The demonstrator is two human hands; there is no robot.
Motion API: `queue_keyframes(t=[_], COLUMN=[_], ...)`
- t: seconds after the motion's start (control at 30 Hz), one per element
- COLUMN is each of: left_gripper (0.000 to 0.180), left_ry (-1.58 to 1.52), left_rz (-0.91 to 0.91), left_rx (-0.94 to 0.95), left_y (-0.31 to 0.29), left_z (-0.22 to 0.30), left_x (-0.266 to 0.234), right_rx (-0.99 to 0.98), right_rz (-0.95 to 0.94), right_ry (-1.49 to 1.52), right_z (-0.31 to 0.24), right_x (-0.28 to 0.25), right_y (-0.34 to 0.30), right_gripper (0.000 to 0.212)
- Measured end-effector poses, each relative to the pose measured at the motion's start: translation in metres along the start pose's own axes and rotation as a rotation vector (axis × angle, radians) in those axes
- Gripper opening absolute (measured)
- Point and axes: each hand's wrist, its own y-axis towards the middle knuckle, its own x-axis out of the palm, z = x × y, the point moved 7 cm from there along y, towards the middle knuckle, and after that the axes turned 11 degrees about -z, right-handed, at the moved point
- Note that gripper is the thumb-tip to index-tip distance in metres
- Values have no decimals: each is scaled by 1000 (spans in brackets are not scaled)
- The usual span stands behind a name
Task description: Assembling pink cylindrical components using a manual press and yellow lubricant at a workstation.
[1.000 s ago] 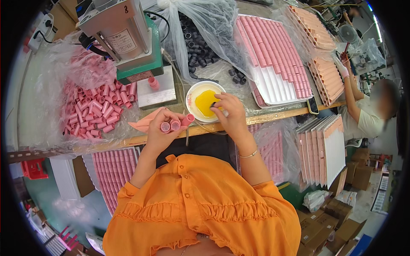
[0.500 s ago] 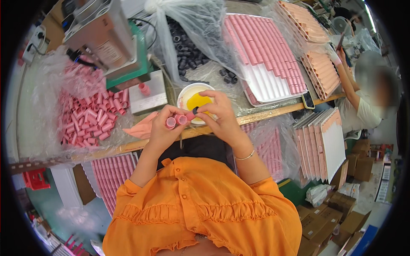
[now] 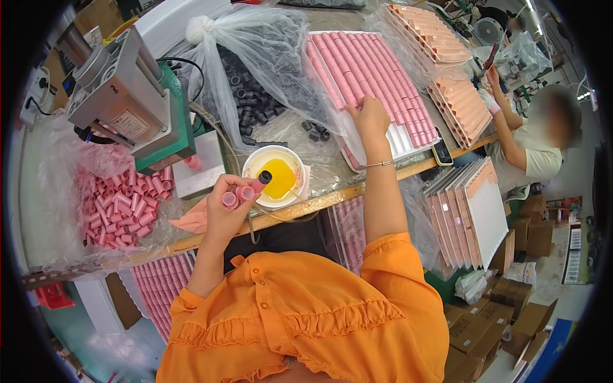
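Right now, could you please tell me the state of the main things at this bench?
Left hand: closed around three held tubes
Held tubes: one black-tipped, two not
White tray: partly filled with tube rows
Right hand: at the tube rows, grip unclear
Bowl: uncovered, yellow inside
Loose tubes: heaped
Clear bag: partly covering black rings

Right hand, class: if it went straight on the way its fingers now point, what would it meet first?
The right hand would probably meet the pink tubes lined up on the white tray; it may already touch them, as depth is unclear.
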Motion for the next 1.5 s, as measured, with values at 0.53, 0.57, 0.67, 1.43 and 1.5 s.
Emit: queue_keyframes(t=[0.53, 0.57, 0.67, 1.43, 1.5], left_gripper=[38, 36, 32, 33, 30], left_ry=[763, 814, 593, 134, 47], left_rz=[-73, -67, -25, 201, 114], left_rx=[350, 352, 261, 50, 29], left_y=[-42, -47, -56, -91, -112], left_z=[55, 53, 30, 7, 6], left_x=[-57, -60, -82, -152, -134], right_rx=[-938, -958, -1004, -811, -835], right_rz=[-268, -302, -278, -485, -819], right_ry=[391, 349, 342, 652, 910], right_z=[-225, -233, -245, -275, -280], right_x=[-18, -13, -3, 29, 21], right_y=[-205, -209, -209, -195, -228], right_gripper=[25, 28, 28, 63, 61])
